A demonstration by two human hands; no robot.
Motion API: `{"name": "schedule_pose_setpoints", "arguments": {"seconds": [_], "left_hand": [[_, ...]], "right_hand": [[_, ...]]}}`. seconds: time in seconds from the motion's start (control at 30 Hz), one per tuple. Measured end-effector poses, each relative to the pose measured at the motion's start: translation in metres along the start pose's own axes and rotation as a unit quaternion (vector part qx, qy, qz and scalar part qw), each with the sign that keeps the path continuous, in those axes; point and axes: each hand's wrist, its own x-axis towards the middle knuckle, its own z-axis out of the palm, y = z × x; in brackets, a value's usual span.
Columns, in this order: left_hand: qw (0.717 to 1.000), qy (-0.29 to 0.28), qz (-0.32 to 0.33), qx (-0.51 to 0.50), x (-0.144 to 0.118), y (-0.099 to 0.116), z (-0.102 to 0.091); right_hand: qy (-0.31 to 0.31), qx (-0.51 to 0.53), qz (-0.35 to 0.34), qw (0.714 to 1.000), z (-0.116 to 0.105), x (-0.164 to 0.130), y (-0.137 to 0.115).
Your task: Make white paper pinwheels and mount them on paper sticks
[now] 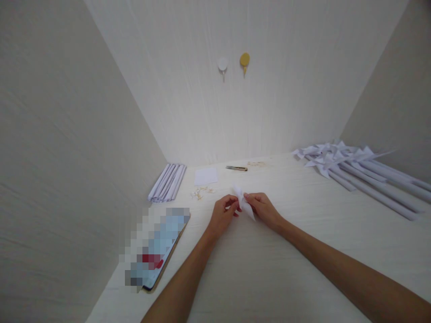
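Over the middle of the white table, a piece of white paper [248,210] with folded, pointed corners is held up between my two hands, looking like a pinwheel head. My right hand [264,210] grips it from the right, thumb on top. On the other side, my left hand [225,211] has its fingers closed in a pinch at the paper's left edge; whether a small piece is also between those fingertips I cannot tell. Just beyond the hands lie a flat square sheet of white paper [206,176], a pair of thread snips [236,168] and small pale bits [201,193].
Finished-looking paper pinwheels [332,157] on rolled paper sticks [373,188] are piled at the right. Several paper rolls [167,183] lie at the back left. Nearer me is a phone [164,251] with a blurred screen. More small bits [257,163] lie by the back wall, which bears two hooks [244,59].
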Motion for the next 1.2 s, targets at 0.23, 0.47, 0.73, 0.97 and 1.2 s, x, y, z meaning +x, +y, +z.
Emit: {"name": "schedule_pose_setpoints", "arguments": {"seconds": [0.23, 0.47, 0.73, 0.97, 1.2], "left_hand": [[0.999, -0.033, -0.007, 0.006, -0.002, 0.005, 0.001], [1.0, -0.012, -0.015, -0.006, 0.001, 0.004, 0.001], [0.998, 0.026, -0.027, -0.047, 0.002, -0.001, -0.002], [0.999, 0.015, -0.021, -0.043, 0.001, 0.005, -0.001], [0.999, -0.016, -0.019, -0.025, 0.001, 0.004, -0.001]], "right_hand": [[-0.029, -0.046, -0.025, 0.998, 0.001, -0.001, -0.007], [-0.016, -0.039, -0.018, 0.999, 0.003, -0.003, -0.011], [0.102, 0.028, -0.05, 0.993, -0.001, -0.004, -0.018], [0.078, -0.004, -0.062, 0.995, 0.0, -0.004, -0.016], [0.075, -0.012, -0.052, 0.996, 0.001, -0.006, -0.017]]}}
